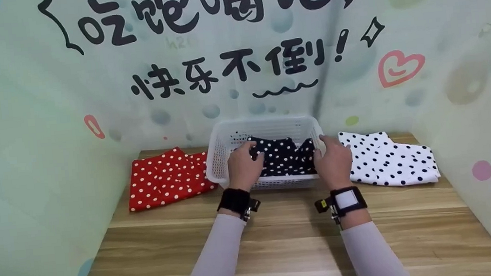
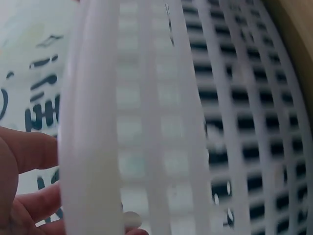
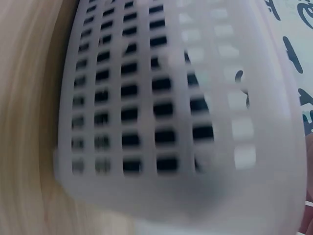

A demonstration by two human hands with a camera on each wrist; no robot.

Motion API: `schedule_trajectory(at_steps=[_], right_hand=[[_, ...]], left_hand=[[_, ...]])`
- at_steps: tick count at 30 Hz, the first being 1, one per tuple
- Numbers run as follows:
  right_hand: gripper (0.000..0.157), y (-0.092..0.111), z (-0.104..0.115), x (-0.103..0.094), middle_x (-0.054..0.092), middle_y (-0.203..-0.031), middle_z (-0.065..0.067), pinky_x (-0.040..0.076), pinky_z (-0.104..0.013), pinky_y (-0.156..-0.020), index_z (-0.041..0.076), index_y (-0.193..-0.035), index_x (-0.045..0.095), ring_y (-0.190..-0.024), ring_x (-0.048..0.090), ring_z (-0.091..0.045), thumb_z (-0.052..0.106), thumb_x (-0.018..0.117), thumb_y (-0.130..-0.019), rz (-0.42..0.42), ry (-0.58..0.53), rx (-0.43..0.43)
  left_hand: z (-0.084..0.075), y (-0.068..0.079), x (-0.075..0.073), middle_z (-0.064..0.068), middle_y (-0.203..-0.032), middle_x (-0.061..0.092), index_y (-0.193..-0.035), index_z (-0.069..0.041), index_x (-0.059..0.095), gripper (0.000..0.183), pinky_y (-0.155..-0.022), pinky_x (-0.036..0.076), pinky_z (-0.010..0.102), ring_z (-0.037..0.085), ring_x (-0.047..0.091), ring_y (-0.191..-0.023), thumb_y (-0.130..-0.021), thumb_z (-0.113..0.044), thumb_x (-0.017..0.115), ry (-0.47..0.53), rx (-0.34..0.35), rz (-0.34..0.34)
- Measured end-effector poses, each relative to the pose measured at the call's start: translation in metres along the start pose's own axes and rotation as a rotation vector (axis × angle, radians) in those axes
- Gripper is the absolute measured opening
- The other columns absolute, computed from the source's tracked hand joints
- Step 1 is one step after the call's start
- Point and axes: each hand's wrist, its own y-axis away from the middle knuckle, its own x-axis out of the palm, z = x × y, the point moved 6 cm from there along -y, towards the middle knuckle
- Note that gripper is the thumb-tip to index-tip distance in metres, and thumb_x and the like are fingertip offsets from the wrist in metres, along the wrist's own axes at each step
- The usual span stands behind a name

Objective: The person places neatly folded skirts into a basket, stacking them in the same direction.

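A white plastic basket point(image 1: 272, 181) with a lattice wall stands against the back wall. Folded inside it is a dark cloth with white dots point(image 1: 276, 155). My left hand point(image 1: 247, 167) reaches over the front rim on the left, thumb and fingers apart beside the cloth's left end. Over the right front corner reaches my right hand point(image 1: 334, 161), its fingers close to the cloth's right end. In the left wrist view the basket wall point(image 2: 146, 98) partly hides the left fingers point(image 2: 39, 152). The basket wall point(image 3: 215, 191) fills most of the right wrist view, leaving the right hand mostly hidden.
A folded red cloth with white dots point(image 1: 166, 179) lies left of the basket. To its right lies a folded white cloth with black dots point(image 1: 387, 158). Printed wall sheets enclose the wooden table point(image 1: 277, 238) at the back and both sides.
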Motion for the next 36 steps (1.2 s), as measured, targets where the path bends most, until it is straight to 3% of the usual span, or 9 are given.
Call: schedule_trajectory(at_steps=[5,12,15,21,27,31,36], right_hand=[[0.041,-0.002,-0.021,-0.014,0.072,-0.129,-0.028,0.038,-0.077,-0.115,0.000,-0.134,0.069,-0.127,0.065,-0.050,0.011,0.071,-0.095,-0.020,0.022,-0.003],[0.043,-0.009,-0.065,-0.035,0.070,-0.132,-0.031,0.042,-0.075,-0.111,-0.001,-0.137,0.067,-0.127,0.063,-0.053,0.010,0.069,-0.096,-0.035,0.063,0.029],[0.044,-0.010,-0.088,-0.046,0.068,-0.134,-0.032,0.042,-0.074,-0.111,-0.002,-0.139,0.065,-0.128,0.061,-0.055,0.012,0.067,-0.097,-0.026,0.086,0.076],[0.044,-0.008,-0.136,-0.078,0.069,-0.133,-0.031,0.051,-0.064,-0.099,-0.001,-0.141,0.065,-0.115,0.066,-0.053,0.016,0.065,-0.100,-0.036,0.105,0.185],[0.048,-0.001,-0.186,-0.107,0.064,-0.142,-0.031,0.046,-0.063,-0.111,-0.004,-0.144,0.059,-0.131,0.059,-0.053,0.017,0.063,-0.101,-0.034,0.091,0.350],[0.053,0.004,-0.216,-0.114,0.061,-0.148,-0.027,0.042,-0.059,-0.118,-0.002,-0.150,0.055,-0.140,0.055,-0.050,0.020,0.061,-0.102,-0.027,0.040,0.473],[0.061,0.013,-0.245,-0.111,0.055,-0.154,-0.029,0.039,-0.059,-0.121,-0.003,-0.156,0.047,-0.144,0.050,-0.049,0.021,0.059,-0.101,-0.033,-0.005,0.609]], left_hand=[[-0.027,0.012,0.019,0.011,-0.136,0.074,-0.137,-0.011,0.069,0.040,-0.111,0.054,0.043,0.028,0.069,-0.127,-0.100,-0.026,0.073,0.011,0.071,0.056],[-0.068,0.022,0.049,0.009,-0.135,0.074,-0.135,-0.011,0.070,0.040,-0.112,0.053,0.040,0.025,0.069,-0.128,-0.098,-0.027,0.075,0.045,0.129,0.091],[-0.088,0.030,0.064,0.008,-0.133,0.075,-0.133,-0.012,0.071,0.039,-0.110,0.055,0.039,0.024,0.070,-0.126,-0.098,-0.027,0.075,0.036,0.168,0.104],[-0.133,0.052,0.086,0.007,-0.130,0.076,-0.134,-0.012,0.071,0.040,-0.101,0.059,0.031,0.021,0.073,-0.116,-0.097,-0.025,0.076,0.055,0.215,0.165],[-0.173,0.078,0.117,0.001,-0.137,0.073,-0.139,-0.015,0.067,0.044,-0.112,0.052,0.027,0.015,0.068,-0.128,-0.099,-0.032,0.073,-0.023,0.303,0.294],[-0.184,0.092,0.143,-0.003,-0.140,0.071,-0.144,-0.018,0.064,0.047,-0.114,0.050,0.027,0.012,0.066,-0.131,-0.101,-0.035,0.070,-0.063,0.312,0.398],[-0.182,0.097,0.176,-0.004,-0.138,0.071,-0.144,-0.019,0.063,0.049,-0.111,0.050,0.025,0.011,0.065,-0.129,-0.099,-0.038,0.071,-0.040,0.223,0.503]])
